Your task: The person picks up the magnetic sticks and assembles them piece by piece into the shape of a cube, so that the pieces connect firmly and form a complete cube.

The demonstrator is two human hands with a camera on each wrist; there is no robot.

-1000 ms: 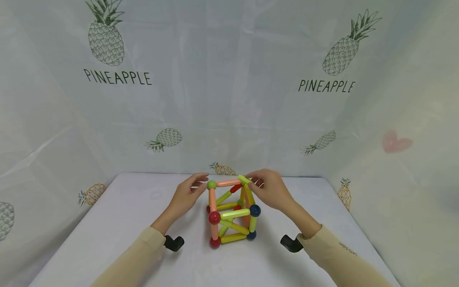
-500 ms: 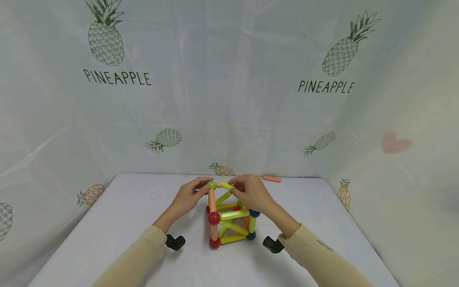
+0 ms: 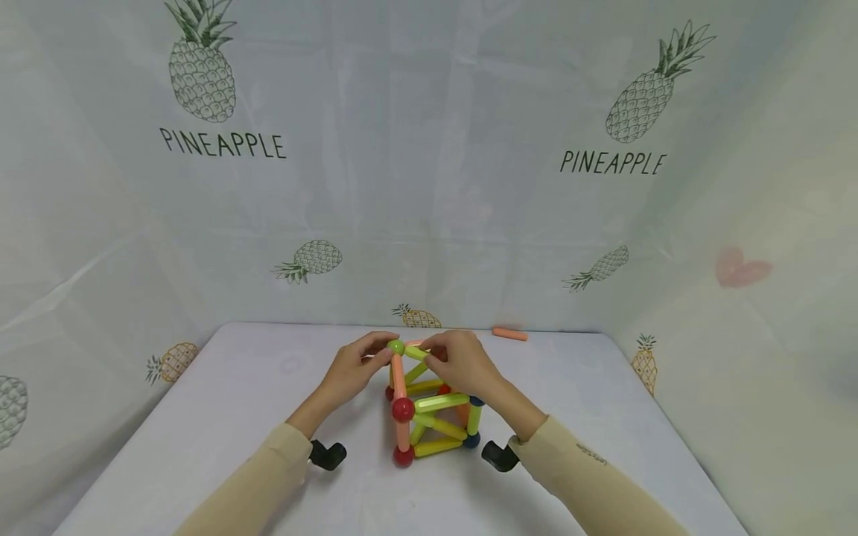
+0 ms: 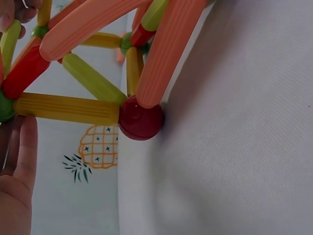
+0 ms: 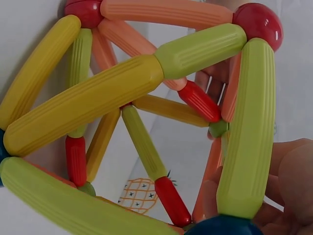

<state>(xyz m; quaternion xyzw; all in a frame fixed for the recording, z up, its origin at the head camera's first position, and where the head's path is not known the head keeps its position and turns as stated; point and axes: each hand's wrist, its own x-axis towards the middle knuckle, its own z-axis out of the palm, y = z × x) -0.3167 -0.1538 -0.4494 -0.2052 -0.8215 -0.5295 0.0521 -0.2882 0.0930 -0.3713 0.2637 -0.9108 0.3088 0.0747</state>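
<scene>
A cube-like frame of coloured rods and balls stands on the table, with a red ball (image 3: 403,409) at its near left corner. At the upper far left corner, my left hand (image 3: 354,370) pinches a green ball (image 3: 396,347) between thumb and fingers. My right hand (image 3: 464,362) reaches over the top and pinches a light green rod (image 3: 415,353), whose left end meets or nearly meets that ball. The right hand hides the upper far right corner in the head view. In the left wrist view, the left thumb (image 4: 27,152) lies below a yellow rod (image 4: 68,108).
A loose orange rod (image 3: 510,334) lies at the back edge of the white table (image 3: 268,387). Behind hangs a pale cloth (image 3: 429,186) printed with pineapples. A black wrist camera (image 3: 327,454) sits at the left cuff, another (image 3: 500,455) at the right.
My right hand has moved left with the light green rod, bringing its end to the green ball. My left fingers have closed in on that ball. The loose orange rod has come into sight.
</scene>
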